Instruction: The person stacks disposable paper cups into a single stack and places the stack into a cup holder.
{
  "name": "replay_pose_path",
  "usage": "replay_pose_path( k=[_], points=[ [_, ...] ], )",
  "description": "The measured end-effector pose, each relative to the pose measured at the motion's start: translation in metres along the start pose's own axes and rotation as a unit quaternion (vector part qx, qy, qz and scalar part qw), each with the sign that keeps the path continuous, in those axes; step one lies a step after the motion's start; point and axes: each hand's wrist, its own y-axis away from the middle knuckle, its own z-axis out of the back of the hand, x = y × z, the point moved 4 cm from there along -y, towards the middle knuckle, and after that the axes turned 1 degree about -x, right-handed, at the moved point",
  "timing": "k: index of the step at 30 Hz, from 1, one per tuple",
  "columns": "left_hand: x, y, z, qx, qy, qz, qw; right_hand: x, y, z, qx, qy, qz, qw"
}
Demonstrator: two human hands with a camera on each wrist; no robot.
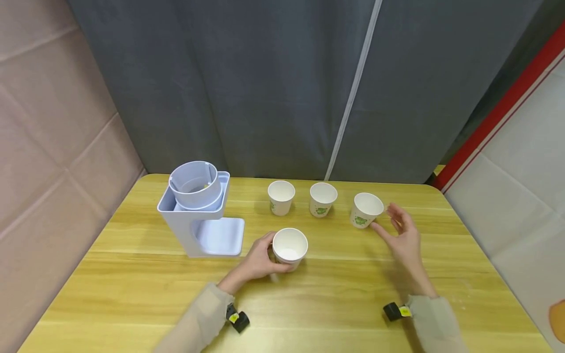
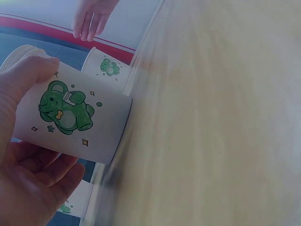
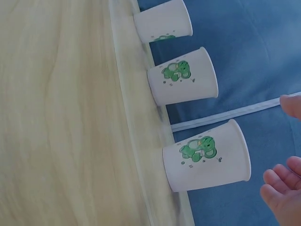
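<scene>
My left hand grips a white paper cup, thumb on the near side and fingers round the far side. Layered rims in the left wrist view suggest a nested stack, and a green bear is printed on the cup. My right hand is spread with thumb and fingers apart, just right of the rightmost paper cup. In the right wrist view that cup stands upright, with the fingers beyond its rim. Two more paper cups, a middle one and a left one, stand upright in the row.
A pale blue plastic stand is at the left of the wooden table, with a round hopper-like container in its top and a flat tray at its base. A dark curtain hangs behind the table's far edge.
</scene>
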Motion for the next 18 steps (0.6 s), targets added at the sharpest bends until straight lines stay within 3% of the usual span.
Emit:
replay_pose_path(
  k=[4, 11, 18],
  points=[
    [0.000, 0.000, 0.000, -0.001, -0.002, -0.004, 1.0000, -0.010, -0.005, 0.001, 0.005, 0.023, -0.006, 0.9997],
    [0.000, 0.000, -0.001, -0.001, -0.004, -0.001, 1.0000, -0.019, -0.017, -0.002, 0.043, 0.064, -0.076, 0.9942],
    [0.000, 0.000, 0.000, -0.001, -0.007, -0.004, 1.0000, -0.024, -0.026, -0.011, 0.074, 0.063, -0.076, 0.9924]
  ],
)
